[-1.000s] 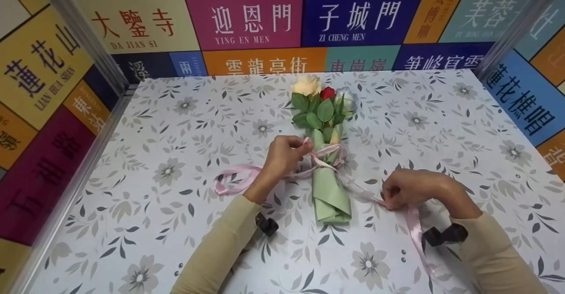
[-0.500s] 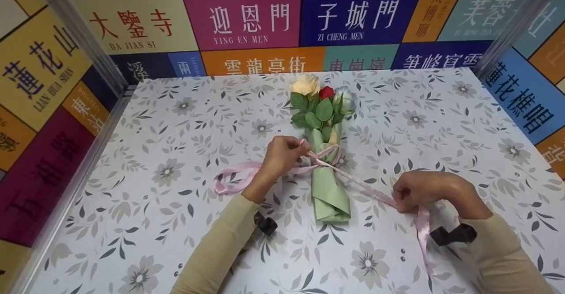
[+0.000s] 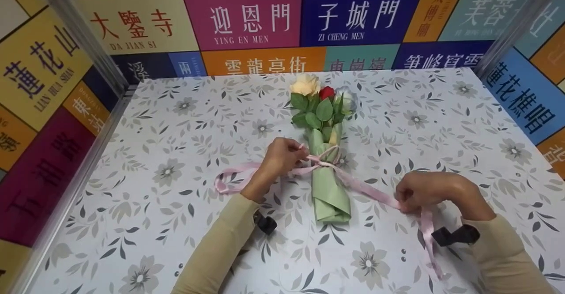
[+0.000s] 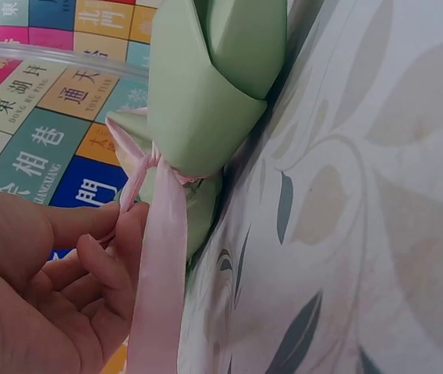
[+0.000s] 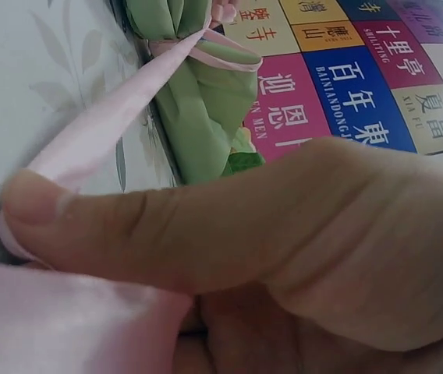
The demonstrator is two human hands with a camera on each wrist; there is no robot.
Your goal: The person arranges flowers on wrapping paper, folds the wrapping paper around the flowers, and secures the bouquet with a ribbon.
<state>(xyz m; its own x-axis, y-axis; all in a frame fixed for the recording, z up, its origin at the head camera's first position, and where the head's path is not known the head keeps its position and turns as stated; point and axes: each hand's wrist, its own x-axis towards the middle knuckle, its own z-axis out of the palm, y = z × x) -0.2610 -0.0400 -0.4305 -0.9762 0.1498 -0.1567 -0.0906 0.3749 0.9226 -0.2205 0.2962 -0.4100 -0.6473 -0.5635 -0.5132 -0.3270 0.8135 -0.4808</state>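
Note:
A small bouquet lies on the table, its stems rolled in pale green wrapping paper [image 3: 329, 197]. Cream [image 3: 304, 84], red [image 3: 326, 92] and pale blue [image 3: 345, 99] roses show at its far end. Round the wrap's middle runs a pink ribbon [image 3: 368, 190], knotted at the front. My left hand [image 3: 280, 159] pinches a ribbon loop beside the knot, thumb against fingertips in the left wrist view. Off to the right, my right hand [image 3: 426, 190] pinches the ribbon's other length, drawn straight from the knot, with its tail hanging past the fingers. The right wrist view shows the thumb [image 5: 112, 230] pressing the ribbon.
A leaf-and-flower patterned cloth [image 3: 154, 223] covers the table. Another stretch of ribbon curls on it left of the bouquet, partly behind the left forearm. Panels with coloured name signs [image 3: 247, 18] rise along the back and both sides.
My right hand has moved to the right and pulled its ribbon length out, so the knot sits smaller and tighter. The left hand stays nearly in place, its loop slightly lower.

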